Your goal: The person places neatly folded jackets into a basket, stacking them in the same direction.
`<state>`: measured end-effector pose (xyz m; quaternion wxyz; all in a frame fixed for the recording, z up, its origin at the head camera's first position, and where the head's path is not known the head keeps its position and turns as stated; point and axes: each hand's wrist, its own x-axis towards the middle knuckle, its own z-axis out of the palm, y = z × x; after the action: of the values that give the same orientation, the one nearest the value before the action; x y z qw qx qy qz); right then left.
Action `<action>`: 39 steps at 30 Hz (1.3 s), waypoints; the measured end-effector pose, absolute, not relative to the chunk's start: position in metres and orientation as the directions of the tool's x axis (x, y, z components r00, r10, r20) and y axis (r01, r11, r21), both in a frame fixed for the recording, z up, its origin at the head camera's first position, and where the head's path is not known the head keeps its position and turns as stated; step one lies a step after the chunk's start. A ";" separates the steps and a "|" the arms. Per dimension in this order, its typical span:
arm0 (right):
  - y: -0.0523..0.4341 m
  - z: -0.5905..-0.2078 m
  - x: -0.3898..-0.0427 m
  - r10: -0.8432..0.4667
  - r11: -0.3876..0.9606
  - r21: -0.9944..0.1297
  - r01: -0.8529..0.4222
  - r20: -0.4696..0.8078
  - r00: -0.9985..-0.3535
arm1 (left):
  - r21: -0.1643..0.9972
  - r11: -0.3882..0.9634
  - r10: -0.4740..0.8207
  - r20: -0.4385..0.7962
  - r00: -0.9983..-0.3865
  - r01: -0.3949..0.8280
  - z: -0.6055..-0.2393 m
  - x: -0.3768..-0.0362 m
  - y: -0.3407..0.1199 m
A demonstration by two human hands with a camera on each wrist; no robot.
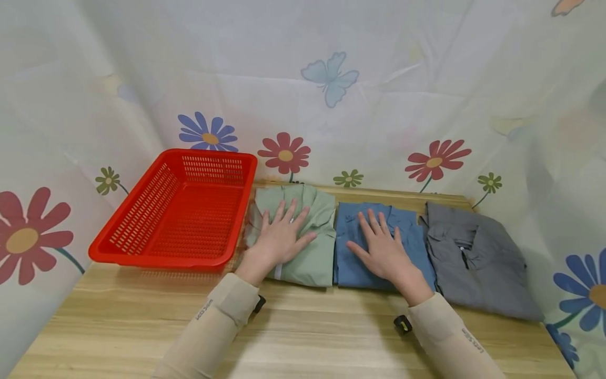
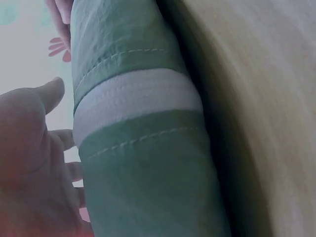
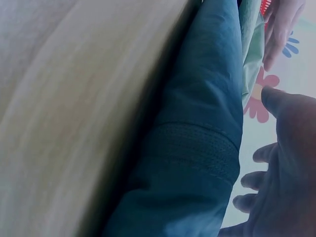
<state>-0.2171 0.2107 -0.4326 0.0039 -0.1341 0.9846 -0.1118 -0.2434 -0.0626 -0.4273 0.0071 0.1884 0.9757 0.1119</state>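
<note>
My left hand (image 1: 279,237) lies over a folded pale green garment (image 1: 319,263), its fingers spread and straight. In the left wrist view, a white band (image 2: 138,96) with stitching on either side crosses the garment's near edge. To its right, my right hand (image 1: 382,250) is spread flat over a folded blue garment (image 1: 347,271). The blue garment's thick folded edge (image 3: 197,143) fills the middle of the right wrist view. Both hands are without a grip on the cloth; whether the palms press down is hard to tell.
A red plastic basket (image 1: 165,260) with slotted walls stands left of the green garment, with nothing visible inside. A folded grey garment (image 1: 487,273) lies at the right, against the blue one. Everything rests on a wooden table (image 1: 312,331) before a flowered curtain (image 1: 379,126).
</note>
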 end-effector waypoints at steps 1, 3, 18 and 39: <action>0.211 -0.433 -0.218 -0.265 0.938 -0.222 -0.265 0.029 -0.964 | 0.225 0.902 0.371 0.030 -0.928 0.368 -0.427 -0.244 -0.062; 0.211 -0.433 -0.218 -0.266 0.937 -0.224 -0.268 0.040 -0.963 | 0.226 0.898 0.377 0.042 -0.925 0.377 -0.428 -0.245 -0.061; 0.225 -0.438 -0.215 -0.232 0.935 -0.201 -0.291 0.272 -0.934 | 0.235 0.858 0.445 0.106 -0.889 0.457 -0.427 -0.238 -0.043; 0.269 -0.443 -0.198 -0.075 0.945 -0.303 -0.127 0.177 -0.981 | 0.480 0.600 0.645 0.182 -0.742 0.640 -0.432 -0.221 0.010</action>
<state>-0.1976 0.2690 -0.4428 -0.0818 -0.0512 0.9827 -0.1583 -0.2214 0.0100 -0.4316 0.0051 0.3591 0.8945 0.2664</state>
